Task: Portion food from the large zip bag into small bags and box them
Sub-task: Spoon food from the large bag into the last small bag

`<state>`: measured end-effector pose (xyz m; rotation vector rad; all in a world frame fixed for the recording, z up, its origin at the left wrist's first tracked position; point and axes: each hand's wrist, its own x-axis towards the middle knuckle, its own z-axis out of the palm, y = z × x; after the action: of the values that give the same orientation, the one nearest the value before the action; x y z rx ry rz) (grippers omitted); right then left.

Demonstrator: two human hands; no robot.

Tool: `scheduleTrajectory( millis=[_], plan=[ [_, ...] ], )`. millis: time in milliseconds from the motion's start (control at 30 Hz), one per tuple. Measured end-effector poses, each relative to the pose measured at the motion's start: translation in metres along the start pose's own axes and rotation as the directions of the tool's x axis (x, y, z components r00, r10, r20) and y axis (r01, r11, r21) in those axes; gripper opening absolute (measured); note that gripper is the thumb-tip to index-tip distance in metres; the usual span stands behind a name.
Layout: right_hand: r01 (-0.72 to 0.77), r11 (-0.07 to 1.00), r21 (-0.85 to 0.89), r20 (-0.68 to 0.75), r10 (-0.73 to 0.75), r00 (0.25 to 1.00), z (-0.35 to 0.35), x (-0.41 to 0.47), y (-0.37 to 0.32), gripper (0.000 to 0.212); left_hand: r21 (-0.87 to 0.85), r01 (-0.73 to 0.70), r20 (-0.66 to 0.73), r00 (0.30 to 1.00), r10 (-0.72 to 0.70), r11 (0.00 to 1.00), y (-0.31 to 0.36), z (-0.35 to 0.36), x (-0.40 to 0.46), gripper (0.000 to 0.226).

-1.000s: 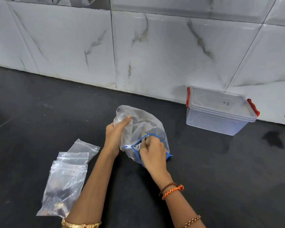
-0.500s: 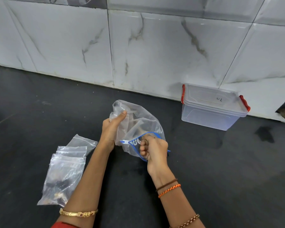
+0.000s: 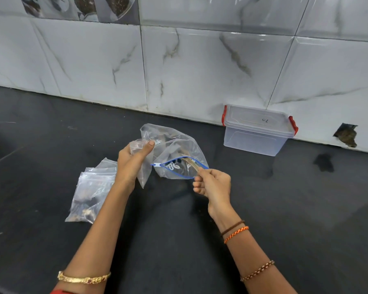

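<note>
A large clear zip bag (image 3: 174, 149) with a blue zip rim lies crumpled on the black counter, its mouth gaping toward me. My left hand (image 3: 132, 161) grips a small clear bag (image 3: 143, 166) together with the big bag's left side. My right hand (image 3: 214, 184) pinches a thin brownish piece of food (image 3: 192, 164) at the open mouth of the large bag. Several small bags (image 3: 89, 194) holding dark food lie flat at the left. A clear plastic box (image 3: 257, 129) with red clips and its lid on stands at the back right.
A marble-tiled wall (image 3: 200, 71) runs along the back of the black counter (image 3: 285, 209). A dark stain (image 3: 324, 163) marks the counter right of the box, and a hole (image 3: 346, 135) breaks the wall tile there.
My right hand has drawn back out of the large bag's mouth, pinching a piece of food. My left hand now holds a small bag hanging below it.
</note>
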<state>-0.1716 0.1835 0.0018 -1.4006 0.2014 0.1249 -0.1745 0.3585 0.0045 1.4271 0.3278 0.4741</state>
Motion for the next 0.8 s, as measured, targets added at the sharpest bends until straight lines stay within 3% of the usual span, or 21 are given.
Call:
scheduleTrajectory(
  millis=[200,300,500,633,800],
  plan=[
    [-0.002,0.996,-0.089,0.018,0.004,1.000,-0.021,-0.011,0.004,0.016,0.021,-0.067,-0.042,0.997,0.068,0.998,0.005,-0.001,-0.035,0.007],
    [0.002,0.998,-0.070,0.036,0.001,0.999,-0.031,-0.016,-0.001,0.017,0.103,-0.154,-0.051,0.986,0.160,0.983,0.008,-0.002,-0.049,0.016],
    [0.040,0.998,-0.037,0.048,-0.038,0.998,-0.055,-0.018,-0.012,0.020,0.380,-0.301,0.132,0.954,0.271,0.875,0.007,0.006,-0.074,0.028],
    [0.024,0.999,0.048,0.045,-0.026,0.999,-0.071,-0.022,-0.023,0.018,0.483,-0.324,0.174,0.946,0.273,0.813,0.001,0.013,-0.088,0.049],
    [0.052,0.993,0.104,0.056,-0.058,0.997,-0.082,-0.027,-0.046,0.021,0.595,-0.381,0.241,0.925,0.295,0.708,-0.003,0.019,-0.093,0.055]
  ],
)
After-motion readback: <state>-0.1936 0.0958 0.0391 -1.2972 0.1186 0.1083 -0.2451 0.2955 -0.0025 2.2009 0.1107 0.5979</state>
